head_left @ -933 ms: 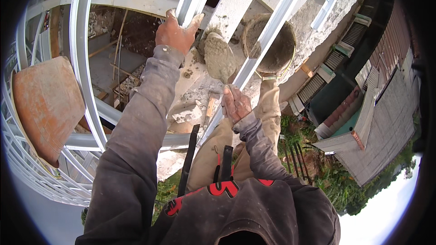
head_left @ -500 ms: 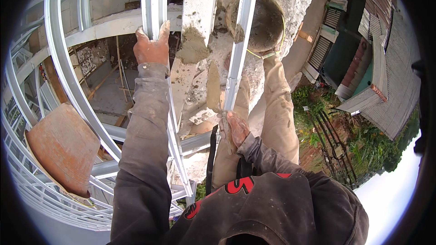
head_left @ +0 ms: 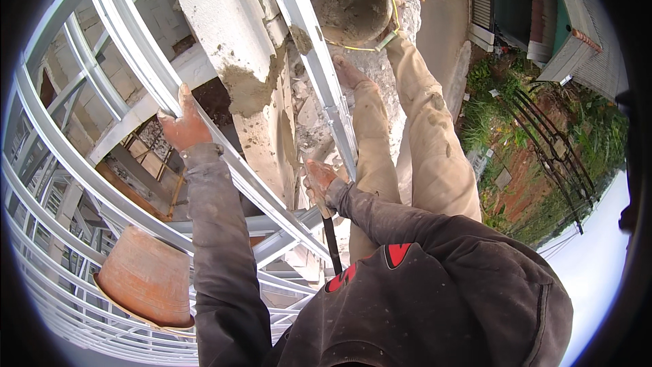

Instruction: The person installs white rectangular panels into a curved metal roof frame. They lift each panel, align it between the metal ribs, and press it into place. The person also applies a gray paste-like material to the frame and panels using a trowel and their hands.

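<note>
My left hand [head_left: 185,122] is closed round a silver light-steel channel [head_left: 139,54], thumb along its top. My right hand [head_left: 322,178] is closed on a trowel, whose dirty handle [head_left: 322,208] shows below the fist; its blade cannot be made out now. Just beside this hand runs a second slanting steel channel [head_left: 319,75] with a smear of mortar on it. Between the two channels stands a pale concrete beam [head_left: 210,20] with a patch of wet grey mortar [head_left: 252,90] at its near end. A bucket [head_left: 382,19] holding grey mortar sits beyond my feet.
My bare foot [head_left: 354,73] rests on a rough, rubble-strewn ledge. An orange tub [head_left: 153,275] hangs among the steel framing at left. Past the ledge on the right, the ground drops to a slope with plants [head_left: 502,102] and roofs [head_left: 591,41].
My view has turned and the scene has shifted in it. My right hand has moved slightly left and the trowel blade has gone from sight. My left hand still grips its channel.
</note>
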A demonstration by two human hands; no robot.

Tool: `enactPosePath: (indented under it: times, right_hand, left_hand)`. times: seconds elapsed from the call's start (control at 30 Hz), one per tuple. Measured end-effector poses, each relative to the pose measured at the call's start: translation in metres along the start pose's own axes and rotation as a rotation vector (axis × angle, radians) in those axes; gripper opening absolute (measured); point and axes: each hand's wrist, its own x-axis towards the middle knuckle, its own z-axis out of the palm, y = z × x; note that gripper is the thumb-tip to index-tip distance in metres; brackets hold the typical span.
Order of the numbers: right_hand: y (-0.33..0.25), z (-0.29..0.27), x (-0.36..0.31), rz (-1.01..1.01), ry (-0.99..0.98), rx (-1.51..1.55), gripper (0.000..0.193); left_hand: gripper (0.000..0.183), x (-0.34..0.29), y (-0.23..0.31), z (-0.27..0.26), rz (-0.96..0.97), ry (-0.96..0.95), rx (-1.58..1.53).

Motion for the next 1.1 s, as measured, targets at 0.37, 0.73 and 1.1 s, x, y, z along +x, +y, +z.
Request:
enactPosePath:
  times: [0.37,0.73,1.1]
  right_hand:
    - [-0.058,0.019,0.015,-0.155,0.015,-0.145,0.042]
    - [-0.086,0.026,0.048,-0.091,-0.181,0.19,0.042]
    - [-0.12,0.023,0.021,-0.107,-0.233,-0.058,0.035]
  left_hand:
    - [0.046,0.001,-0.002,0.003,-0.062,0.01,0.053]
    - [0.06,-0.008,0.019,0.001,0.088,0.039,0.142]
    - [0.043,-0.024,0.048,0.0,0.968,-0.72,1.235]
